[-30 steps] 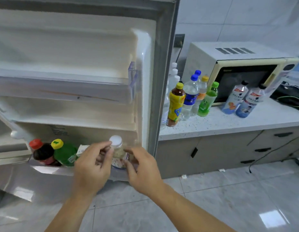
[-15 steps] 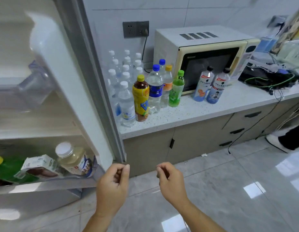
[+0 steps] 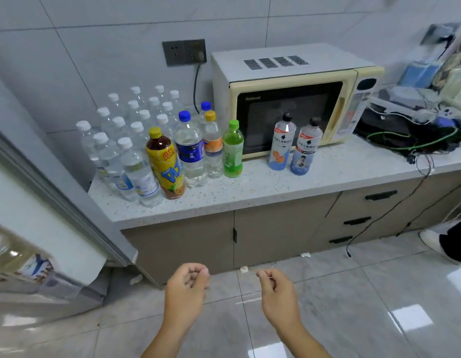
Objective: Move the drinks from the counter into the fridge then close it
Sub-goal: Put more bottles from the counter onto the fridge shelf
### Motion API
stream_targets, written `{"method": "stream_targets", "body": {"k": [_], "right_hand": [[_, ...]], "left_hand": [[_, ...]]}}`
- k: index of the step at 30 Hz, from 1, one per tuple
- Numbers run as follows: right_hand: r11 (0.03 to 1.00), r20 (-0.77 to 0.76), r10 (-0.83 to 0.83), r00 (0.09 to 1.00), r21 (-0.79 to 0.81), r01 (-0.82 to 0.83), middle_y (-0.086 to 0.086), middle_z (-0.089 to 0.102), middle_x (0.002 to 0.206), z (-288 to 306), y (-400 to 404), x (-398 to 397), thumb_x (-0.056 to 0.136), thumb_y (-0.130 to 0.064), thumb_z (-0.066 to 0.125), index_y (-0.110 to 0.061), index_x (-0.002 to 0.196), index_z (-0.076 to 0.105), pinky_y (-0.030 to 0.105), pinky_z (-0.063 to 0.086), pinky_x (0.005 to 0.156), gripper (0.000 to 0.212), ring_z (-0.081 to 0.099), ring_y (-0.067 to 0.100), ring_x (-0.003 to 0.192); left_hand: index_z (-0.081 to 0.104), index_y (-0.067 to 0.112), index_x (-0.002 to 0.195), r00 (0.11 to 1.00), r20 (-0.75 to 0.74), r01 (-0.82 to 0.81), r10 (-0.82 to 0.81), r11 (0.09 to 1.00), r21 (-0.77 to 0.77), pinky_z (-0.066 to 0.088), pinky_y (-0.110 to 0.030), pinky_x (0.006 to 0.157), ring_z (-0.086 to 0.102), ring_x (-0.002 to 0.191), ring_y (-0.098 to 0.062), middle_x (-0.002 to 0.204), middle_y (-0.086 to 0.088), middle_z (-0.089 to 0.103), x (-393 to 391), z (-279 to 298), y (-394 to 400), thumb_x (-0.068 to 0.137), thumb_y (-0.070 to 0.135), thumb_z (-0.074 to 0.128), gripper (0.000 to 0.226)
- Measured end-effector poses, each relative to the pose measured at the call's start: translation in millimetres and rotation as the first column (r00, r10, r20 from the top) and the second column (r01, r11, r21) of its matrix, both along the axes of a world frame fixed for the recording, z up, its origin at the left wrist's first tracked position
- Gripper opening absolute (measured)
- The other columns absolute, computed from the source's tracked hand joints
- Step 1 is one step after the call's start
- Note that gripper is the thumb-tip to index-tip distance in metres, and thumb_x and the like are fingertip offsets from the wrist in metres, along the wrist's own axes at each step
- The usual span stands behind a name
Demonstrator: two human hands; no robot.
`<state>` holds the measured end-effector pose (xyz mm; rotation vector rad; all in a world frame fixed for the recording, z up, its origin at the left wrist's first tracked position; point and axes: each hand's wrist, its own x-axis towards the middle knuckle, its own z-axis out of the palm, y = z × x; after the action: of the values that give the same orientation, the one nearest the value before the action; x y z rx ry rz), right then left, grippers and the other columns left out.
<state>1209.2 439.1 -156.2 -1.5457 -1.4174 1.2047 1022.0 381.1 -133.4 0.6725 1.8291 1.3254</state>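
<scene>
Both hands, left (image 3: 186, 285) and right (image 3: 274, 286), hung low over the floor with each grip loosely curled and holding nothing, while the drinks (image 3: 164, 161) stood far off on the desk (image 3: 263, 187), right of the open fridge door (image 3: 43, 202).

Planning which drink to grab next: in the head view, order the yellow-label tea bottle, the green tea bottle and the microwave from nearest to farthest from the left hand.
1. Yellow-label tea bottle, counter front.
2. Green tea bottle, further right.
3. Microwave, by the wall.
Left hand is empty.
</scene>
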Motion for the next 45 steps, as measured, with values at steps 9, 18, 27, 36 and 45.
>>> {"method": "stream_targets", "body": {"k": [9, 18, 27, 36, 45], "right_hand": [[0.995, -0.093, -0.063, 0.994, -0.081, 0.055, -0.009, 0.049, 0.061, 0.3, 85.3, 38.1, 0.093, -0.015, 0.065, -0.018, 0.086, 0.067, 0.022, 0.046, 0.06, 0.009, 0.047, 0.006, 0.058], [0.987, -0.048, -0.16, 0.986, -0.022, 0.159, -0.006, 0.06, 0.076, 8.3, 197.3, 73.4, 0.092, -0.021, 0.068, -0.03, 0.096, 0.063, 0.018, 0.052, 0.065, 0.011, 0.057, -0.001, 0.065], [0.975, -0.019, -0.216, 0.976, 0.045, 0.216, -0.015, 0.057, 0.113, 41.6, 328.7, 71.1, 0.078, -0.04, 0.081, -0.033, 0.126, 0.048, 0.026, 0.051, 0.08, 0.059, 0.059, 0.005, 0.102], [0.981, -0.114, -0.057, 0.992, 0.181, 0.077, -0.02, 0.056, 0.124, 45.8, 406.6, 67.6, 0.067, -0.029, 0.092, -0.039, 0.129, 0.043, 0.023, 0.05, 0.095, 0.08, 0.057, -0.002, 0.115], [0.981, -0.07, 0.044, 0.997, 0.193, -0.03, -0.022, 0.062, 0.112, 43.6, 410.1, 79.0, 0.07, -0.027, 0.09, -0.056, 0.113, 0.044, 0.013, 0.052, 0.08, 0.069, 0.061, -0.007, 0.103]], "left_hand": [[0.067, 0.018, 0.1, 0.98, 0.191, -0.054, 0.062, 0.997, -0.048, 0.055, -0.025, 0.059, 0.071, 0.073, -0.013, 0.087, -0.001, 0.077, 33.6, 4.5, 64.5, 0.094, 0.016, 0.065, 0.006], [0.053, 0.03, 0.126, 0.968, 0.185, 0.176, -0.172, 0.984, -0.007, 0.056, -0.03, 0.087, 0.065, 0.103, -0.009, 0.114, 0.008, 0.069, 60.2, 24.6, 236.6, 0.091, 0.023, 0.07, 0.04], [0.033, 0.033, 0.147, 0.955, -0.08, 0.29, -0.287, 0.957, 0.023, 0.041, -0.032, 0.101, 0.043, 0.131, -0.012, 0.15, 0.004, 0.042, 61.5, 43.1, 389.7, 0.078, 0.034, 0.081, 0.084], [0.038, 0.047, 0.133, 0.889, -0.153, 0.445, -0.431, 0.893, 0.068, 0.041, -0.005, 0.074, 0.051, 0.106, 0.012, 0.116, 0.038, 0.048, 65.2, 44.8, 451.0, 0.068, 0.026, 0.088, 0.085], [0.047, 0.04, 0.12, 0.927, -0.195, 0.336, -0.321, 0.941, 0.045, 0.051, -0.019, 0.073, 0.06, 0.103, -0.006, 0.112, 0.016, 0.062, 87.0, 60.4, 450.7, 0.066, 0.026, 0.09, 0.071]]}}
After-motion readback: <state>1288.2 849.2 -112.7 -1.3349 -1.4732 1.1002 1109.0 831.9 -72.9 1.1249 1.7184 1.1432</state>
